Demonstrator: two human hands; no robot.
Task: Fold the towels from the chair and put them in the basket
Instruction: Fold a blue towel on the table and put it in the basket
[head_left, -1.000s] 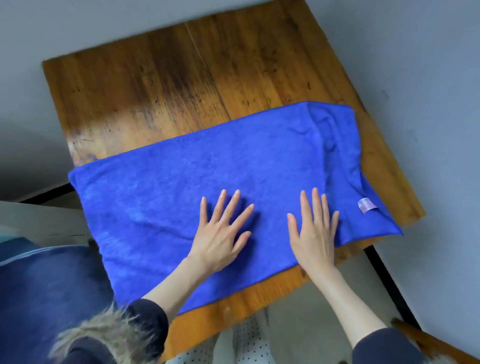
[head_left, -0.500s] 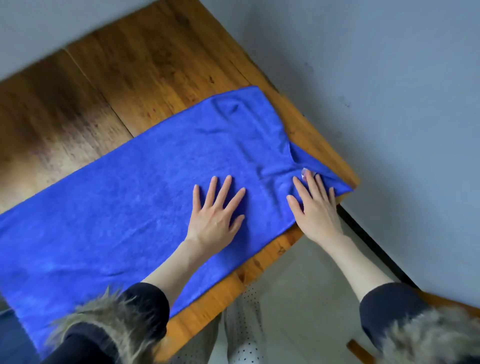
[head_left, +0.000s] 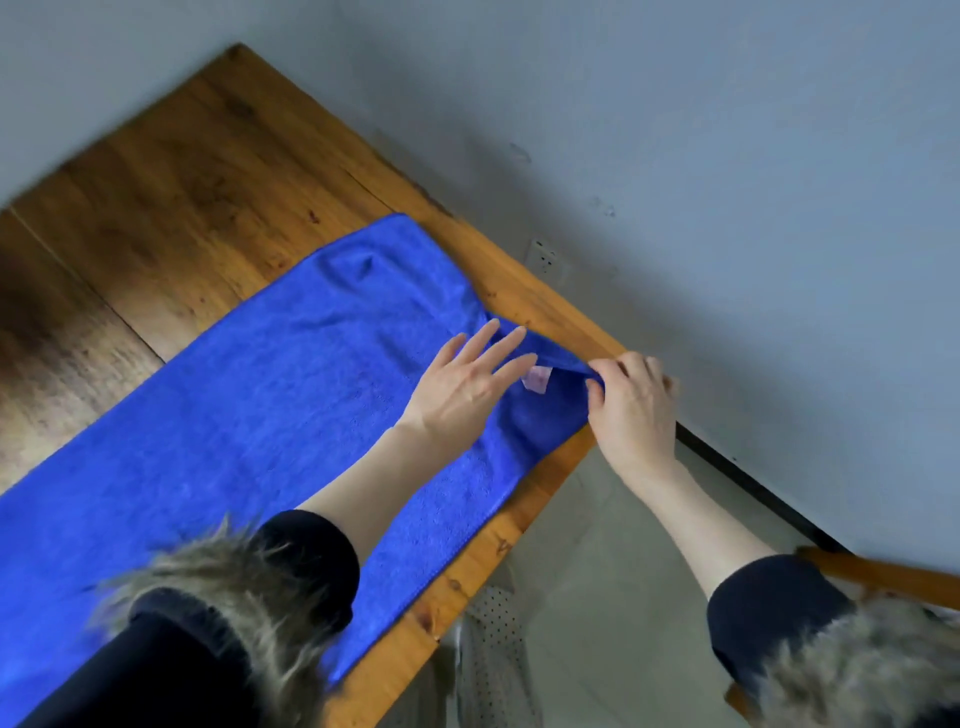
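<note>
A blue towel (head_left: 249, 405) lies spread flat along the wooden table (head_left: 197, 197), its right end near the table's right corner. A small pale label (head_left: 537, 379) shows on the towel's near right corner. My right hand (head_left: 631, 402) pinches that corner's edge with curled fingers and thumb at the table's corner. My left hand (head_left: 467, 382) rests flat on the towel just left of the label, fingers straight and spread. The towel's left end runs out of view. No basket is in view.
A grey wall (head_left: 727, 182) with a socket (head_left: 543, 257) stands close behind the table's right edge. A dark baseboard (head_left: 753, 488) runs along the floor. A piece of wooden furniture (head_left: 883, 574) shows at the lower right. My dotted trousers (head_left: 493, 654) are below the table's front edge.
My view has swung right. Both hands slid right along the towel; the right one went from flat on the cloth to pinching the towel's right corner, and the left followed beside the label.
</note>
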